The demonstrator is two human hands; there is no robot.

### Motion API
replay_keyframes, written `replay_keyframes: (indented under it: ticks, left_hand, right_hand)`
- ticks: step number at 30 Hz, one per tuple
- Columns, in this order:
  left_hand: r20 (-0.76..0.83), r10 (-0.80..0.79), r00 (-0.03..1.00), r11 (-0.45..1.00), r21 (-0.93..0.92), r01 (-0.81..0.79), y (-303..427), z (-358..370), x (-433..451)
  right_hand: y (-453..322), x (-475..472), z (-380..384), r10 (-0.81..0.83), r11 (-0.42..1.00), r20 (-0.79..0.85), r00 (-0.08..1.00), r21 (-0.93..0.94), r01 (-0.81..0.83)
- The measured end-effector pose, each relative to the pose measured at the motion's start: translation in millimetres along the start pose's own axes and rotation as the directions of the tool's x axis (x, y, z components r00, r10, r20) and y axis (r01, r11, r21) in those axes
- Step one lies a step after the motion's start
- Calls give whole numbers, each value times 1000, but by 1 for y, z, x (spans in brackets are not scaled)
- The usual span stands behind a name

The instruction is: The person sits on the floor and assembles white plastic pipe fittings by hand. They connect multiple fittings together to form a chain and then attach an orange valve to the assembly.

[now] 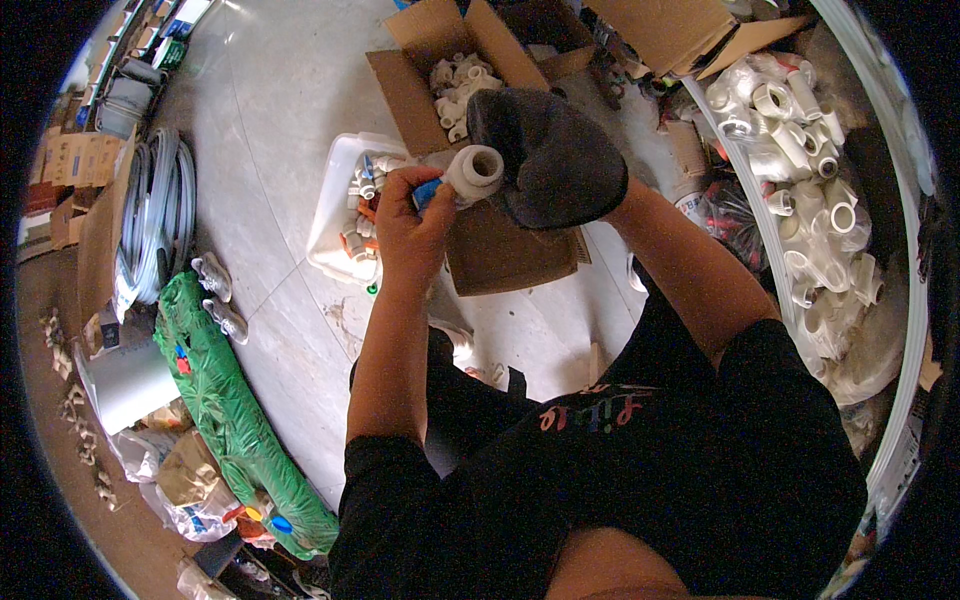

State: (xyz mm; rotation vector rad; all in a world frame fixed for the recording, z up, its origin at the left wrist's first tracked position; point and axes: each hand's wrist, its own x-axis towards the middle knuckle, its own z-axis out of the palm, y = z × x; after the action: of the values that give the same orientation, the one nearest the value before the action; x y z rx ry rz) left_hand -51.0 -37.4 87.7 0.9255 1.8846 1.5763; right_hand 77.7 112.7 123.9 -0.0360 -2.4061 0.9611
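Observation:
My left hand (411, 225) grips a white plastic pipe valve (463, 186) with a blue handle (427, 193); its round open end faces up toward me. A dark grey mitt (559, 161) covers my right hand, hiding the fingers. The mitt's edge is right against the valve, though I cannot tell whether it presses on it. Under my hands stands an open cardboard box (510, 259) holding white plastic fittings (463, 90). Beside it, partly behind my left hand, is a white plastic tub (324, 225) with valves that have blue and orange handles (364, 176).
Bagged white pipe fittings (802, 172) fill the right side behind long white pipes (739, 157). At left lie a coil of grey tubing (157, 217), a pair of shoes (219, 296) and a long green plastic-wrapped bundle (240, 427). Another cardboard box (660, 30) stands at the top right.

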Motion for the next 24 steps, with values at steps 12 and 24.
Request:
replay_keyframes:
  ticks: [12,24]
  left_hand:
    - [-25,312,950,891,354,-284,-2,-2,1]
    - [37,500,865,703,567,-430,-3,-14,-1]
  right_hand:
    - [11,-12,30,65,966,-104,992,-241,-89]
    - [12,-7,25,90,980,-208,974,-154,-123]
